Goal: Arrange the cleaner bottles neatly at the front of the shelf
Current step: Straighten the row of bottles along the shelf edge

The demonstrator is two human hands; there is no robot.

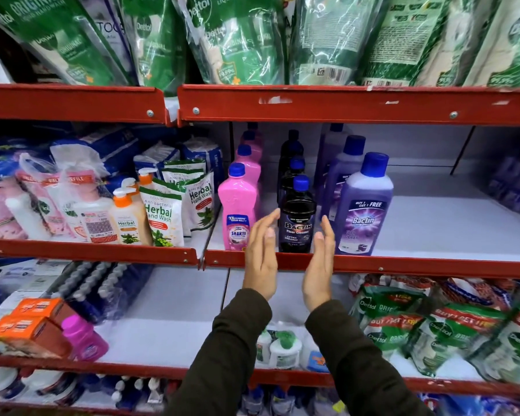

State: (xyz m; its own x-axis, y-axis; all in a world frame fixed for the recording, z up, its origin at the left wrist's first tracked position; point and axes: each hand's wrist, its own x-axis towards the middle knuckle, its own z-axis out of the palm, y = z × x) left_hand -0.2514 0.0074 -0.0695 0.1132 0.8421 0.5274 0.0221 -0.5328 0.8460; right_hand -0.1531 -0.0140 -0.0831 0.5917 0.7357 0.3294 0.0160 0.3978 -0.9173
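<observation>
Three rows of blue-capped cleaner bottles stand on the middle shelf (433, 267), which has a red front lip. A pink Shakti bottle (237, 205) leads the left row, a black Bactin bottle (297, 219) the middle row, and a purple Bactin bottle (364, 205) the right row. More bottles of each colour stand behind them. My left hand (260, 256) and my right hand (320, 265) are held flat and upright on either side of the black bottle, in front of the shelf lip. Both palms face each other with fingers straight, holding nothing. Neither hand clearly touches the bottle.
Herbal hand wash pouches (162, 217) and pump bottles (126, 217) fill the shelf section to the left. Green Dettol refill packs (237, 40) hang over the shelf above. White shelf surface (448, 223) stretches right of the purple bottles. More pouches and boxes lie on the shelf below.
</observation>
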